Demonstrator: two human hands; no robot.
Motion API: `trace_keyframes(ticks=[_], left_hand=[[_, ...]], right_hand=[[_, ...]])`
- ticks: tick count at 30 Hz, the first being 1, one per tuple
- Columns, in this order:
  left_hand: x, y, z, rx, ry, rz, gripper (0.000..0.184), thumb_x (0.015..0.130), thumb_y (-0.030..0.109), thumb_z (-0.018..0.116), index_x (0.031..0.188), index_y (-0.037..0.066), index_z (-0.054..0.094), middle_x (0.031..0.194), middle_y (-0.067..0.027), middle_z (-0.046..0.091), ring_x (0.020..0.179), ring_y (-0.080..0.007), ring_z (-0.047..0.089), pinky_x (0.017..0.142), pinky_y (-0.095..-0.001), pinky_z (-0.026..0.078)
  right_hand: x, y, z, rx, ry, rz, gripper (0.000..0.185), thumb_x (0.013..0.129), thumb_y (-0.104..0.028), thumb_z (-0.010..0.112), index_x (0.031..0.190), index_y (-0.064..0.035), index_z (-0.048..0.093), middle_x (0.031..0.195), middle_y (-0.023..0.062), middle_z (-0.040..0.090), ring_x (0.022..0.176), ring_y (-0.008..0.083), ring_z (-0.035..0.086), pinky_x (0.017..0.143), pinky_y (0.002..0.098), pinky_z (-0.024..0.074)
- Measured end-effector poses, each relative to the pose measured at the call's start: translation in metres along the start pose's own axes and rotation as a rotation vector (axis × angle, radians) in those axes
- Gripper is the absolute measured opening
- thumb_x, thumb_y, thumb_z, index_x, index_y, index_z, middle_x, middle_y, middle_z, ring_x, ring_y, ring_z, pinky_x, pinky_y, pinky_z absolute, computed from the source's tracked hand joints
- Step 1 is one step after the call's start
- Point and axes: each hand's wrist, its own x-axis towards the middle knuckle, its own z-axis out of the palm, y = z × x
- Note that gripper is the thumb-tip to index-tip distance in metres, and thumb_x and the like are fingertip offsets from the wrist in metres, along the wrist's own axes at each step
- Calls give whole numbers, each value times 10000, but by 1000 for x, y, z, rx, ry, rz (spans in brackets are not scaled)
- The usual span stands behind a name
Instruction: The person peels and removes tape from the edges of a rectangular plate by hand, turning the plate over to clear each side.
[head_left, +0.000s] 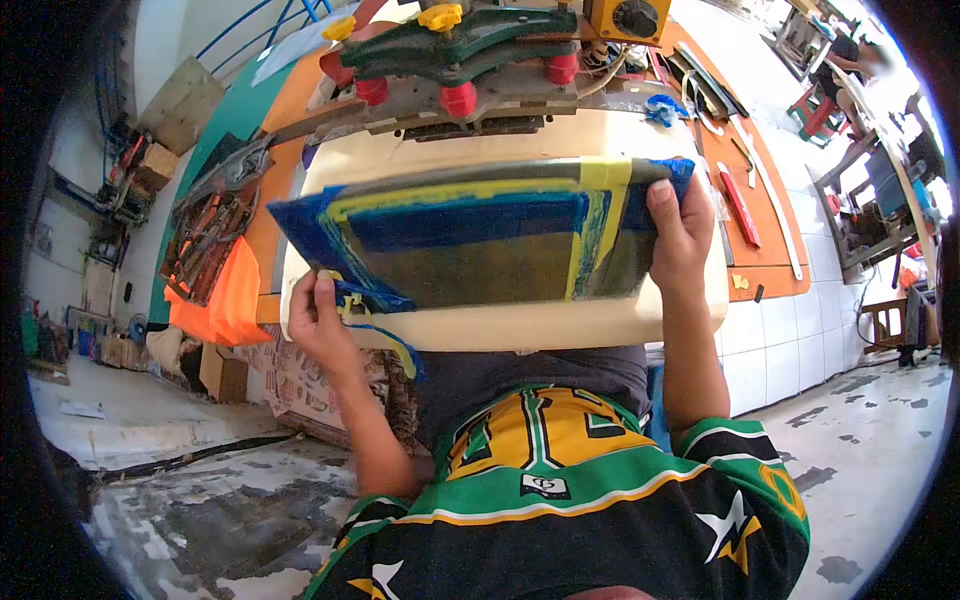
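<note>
Mid-picture, the taped printing screen (pixel 470 255) is held over the cream worktop (pixel 480 331), the right hand (pixel 682 228) gripping its right end, apparently for steadiness, while the left hand (pixel 322 312) pinches a loose blue-and-yellow strip (pixel 407 357).

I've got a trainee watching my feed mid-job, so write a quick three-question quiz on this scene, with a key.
1. Multiple choice: What colour is the tape across the top edge of the panel, near the right hand?
A) Red
B) Yellow
C) Green

2. True or false: The orange cloth is on the person's left.

3. Fill in: A loose strip hangs nearest to the ____ hand.

Key:
1. B
2. True
3. Left; the left hand is just above and beside it.
</note>
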Motion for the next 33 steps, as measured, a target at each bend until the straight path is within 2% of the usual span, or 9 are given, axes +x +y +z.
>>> trace_keyframes(ticks=[2, 5, 8, 19, 21, 27, 30, 32, 33], left_hand=[[10, 10, -1, 65, -59, 29, 307, 1021, 181, 684, 1189, -76, 685, 1007, -41, 705, 892, -95, 611, 820, -256, 495], [17, 40, 11, 119, -151, -48, 284, 1015, 181, 692, 1143, -72, 704, 972, -29, 696, 873, -88, 606, 808, -247, 492], [24, 34, 21, 114, -258, -57, 297, 1009, 212, 708, 1098, -70, 718, 930, -28, 689, 856, -91, 595, 791, -250, 488], [20, 15, 52, 270, -441, -89, 363, 1005, 290, 700, 990, -73, 722, 841, -39, 675, 804, -110, 579, 757, -282, 483], [21, 10, 53, 296, -463, -126, 356, 1006, 281, 696, 984, -73, 719, 821, -34, 671, 783, -112, 576, 745, -293, 485], [15, 24, 50, 474, -426, 68, 314, 1004, 250, 681, 1037, -57, 736, 818, -157, 722, 730, -193, 641, 722, -337, 508], [12, 29, 40, 606, -352, 191, 262, 1003, 210, 671, 1024, -41, 745, 876, -157, 731, 813, -188, 684, 751, -332, 519], [9, 37, 33, 636, -245, 391, 245, 1009, 187, 657, 985, -44, 735, 992, -160, 751, 940, -195, 707, 815, -340, 533], [4, 41, 31, 638, -242, 387, 245, 1009, 187, 657, 985, -44, 735, 992, -160, 751, 940, -195, 707, 815, -340, 533]], right_hand=[[5, -11, -2, 19, 4, 119, 409, 1047, -356, 644, 1214, 17, 635, 1045, 29, 680, 911, 94, 599, 816, 268, 498], [16, -17, -8, 101, -18, 383, 429, 1042, -373, 644, 1230, 13, 637, 1061, 44, 689, 936, 101, 629, 841, 268, 511], [25, -3, -15, 134, -5, 517, 423, 1047, -365, 629, 1240, 10, 639, 1071, 53, 694, 938, 112, 635, 854, 280, 515], [35, 40, -49, 25, -10, 670, 424, 1031, -357, 634, 1241, 11, 640, 1087, 79, 701, 961, 151, 644, 880, 309, 508], [33, 40, -42, -49, 92, 669, 433, 1026, -353, 640, 1236, 26, 636, 1109, 93, 699, 990, 161, 641, 901, 318, 502], [30, 61, -52, -35, 65, 677, 428, 1015, -346, 654, 1230, 24, 639, 1119, 96, 687, 1014, 159, 617, 918, 321, 479], [29, 66, -56, -28, 16, 651, 387, 1012, -343, 657, 1187, 2, 656, 1034, 66, 677, 943, 144, 599, 869, 311, 470], [29, 73, -60, -35, 10, 648, 363, 1012, -338, 656, 1157, -5, 661, 1001, 54, 666, 920, 139, 588, 851, 306, 464], [29, 72, -59, -44, 10, 648, 340, 1012, -333, 656, 1128, -13, 665, 969, 43, 655, 896, 135, 578, 833, 301, 458]])
